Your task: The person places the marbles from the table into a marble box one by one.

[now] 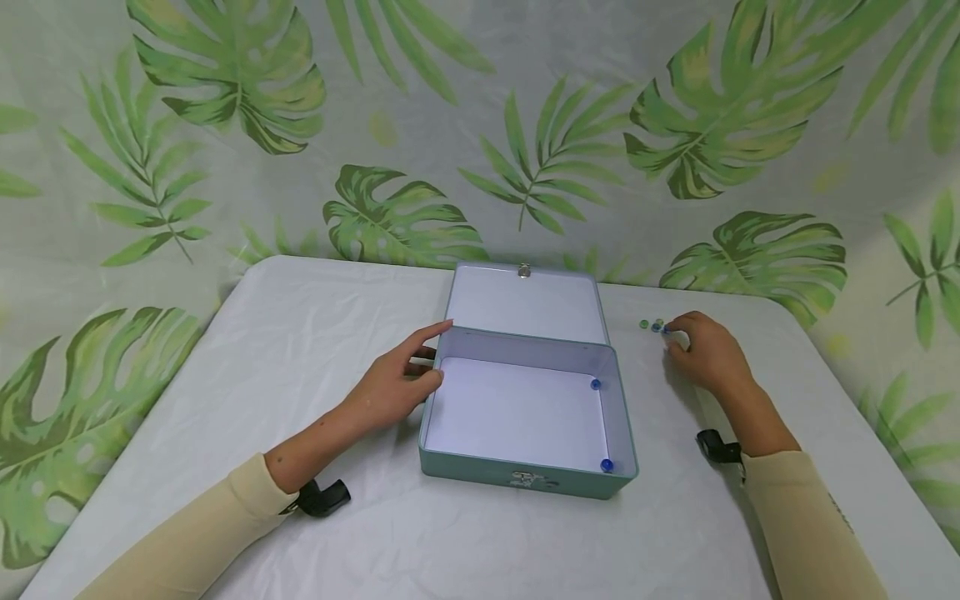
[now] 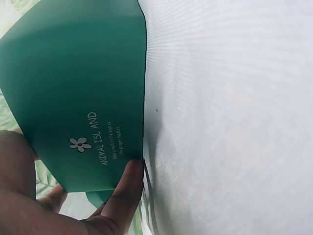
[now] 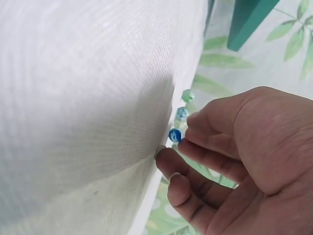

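A green metal box [image 1: 517, 481] with a pale inside lies with its lid [image 1: 527, 302] folded back. My left hand [image 1: 390, 383] grips its left wall, thumb at the rim and index finger reaching to the hinge corner. In the left wrist view another fingertip [image 2: 133, 169] presses the printed green side [image 2: 78, 98] low down. Inside the box are two blue marbles, one [image 1: 596, 384] at the back right and one [image 1: 607, 466] at the front right. To the right of the box, my right hand [image 1: 708, 354] has its fingertips right at a blue marble [image 3: 175, 135], thumb apart from the index finger.
Beside the right hand's marble sit a light blue marble [image 3: 182, 113] and a green marble [image 1: 644, 324]. A white cloth [image 1: 330, 533] covers the table. Behind its far edge hangs a leaf-patterned curtain [image 1: 420, 125].
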The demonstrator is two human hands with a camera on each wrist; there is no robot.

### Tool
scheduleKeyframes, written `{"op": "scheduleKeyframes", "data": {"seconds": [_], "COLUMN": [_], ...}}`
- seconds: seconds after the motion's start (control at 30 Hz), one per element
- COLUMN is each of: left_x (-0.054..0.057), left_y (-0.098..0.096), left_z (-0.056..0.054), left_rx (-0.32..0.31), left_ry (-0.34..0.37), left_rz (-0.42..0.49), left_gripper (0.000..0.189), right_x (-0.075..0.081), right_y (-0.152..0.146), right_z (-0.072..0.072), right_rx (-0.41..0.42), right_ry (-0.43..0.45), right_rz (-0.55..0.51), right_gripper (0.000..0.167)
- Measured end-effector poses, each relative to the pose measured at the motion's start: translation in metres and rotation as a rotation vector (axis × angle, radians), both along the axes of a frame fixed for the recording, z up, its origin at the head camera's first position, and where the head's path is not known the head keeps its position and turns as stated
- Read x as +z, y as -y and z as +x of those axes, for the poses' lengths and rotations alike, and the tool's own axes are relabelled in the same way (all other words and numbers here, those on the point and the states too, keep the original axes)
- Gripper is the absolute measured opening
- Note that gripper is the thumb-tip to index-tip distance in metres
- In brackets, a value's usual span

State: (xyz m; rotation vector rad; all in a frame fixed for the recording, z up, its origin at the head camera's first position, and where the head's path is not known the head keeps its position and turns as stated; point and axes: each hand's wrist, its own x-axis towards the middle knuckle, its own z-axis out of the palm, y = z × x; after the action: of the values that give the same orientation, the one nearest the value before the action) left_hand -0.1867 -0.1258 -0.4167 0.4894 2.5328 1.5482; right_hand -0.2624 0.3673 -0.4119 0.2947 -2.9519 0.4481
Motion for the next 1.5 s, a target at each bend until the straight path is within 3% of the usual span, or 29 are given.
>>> {"op": "scheduleKeyframes", "data": {"seconds": [0.5, 0.87, 1.17, 1.5], "left_x": [0.001, 0.002, -0.001, 0.0], "left_y": [-0.001, 0.0, 0.0, 0.001], "left_z": [0.0, 0.001, 0.0, -0.001], "left_rx": [0.0, -0.006, -0.006, -0.002], "left_ry": [0.004, -0.001, 0.006, 0.007], "left_rz": [0.0, 0.0, 0.001, 0.0], "left_gripper": [0.068, 0.067, 0.068, 0.068], "right_x": [-0.005, -0.005, 0.002, 0.024], "right_y": [-0.006, -0.004, 0.005, 0.043], "right_z": [-0.001, -0.002, 0.001, 0.016], "right_rx": [0.019, 0.03, 0.055, 0.154], "right_ry": [0.017, 0.036, 0.005, -0.097], "right_rz": [0.0, -0.019, -0.05, -0.128], "right_gripper": [0.036, 0.019, 0.016, 0.015]}}
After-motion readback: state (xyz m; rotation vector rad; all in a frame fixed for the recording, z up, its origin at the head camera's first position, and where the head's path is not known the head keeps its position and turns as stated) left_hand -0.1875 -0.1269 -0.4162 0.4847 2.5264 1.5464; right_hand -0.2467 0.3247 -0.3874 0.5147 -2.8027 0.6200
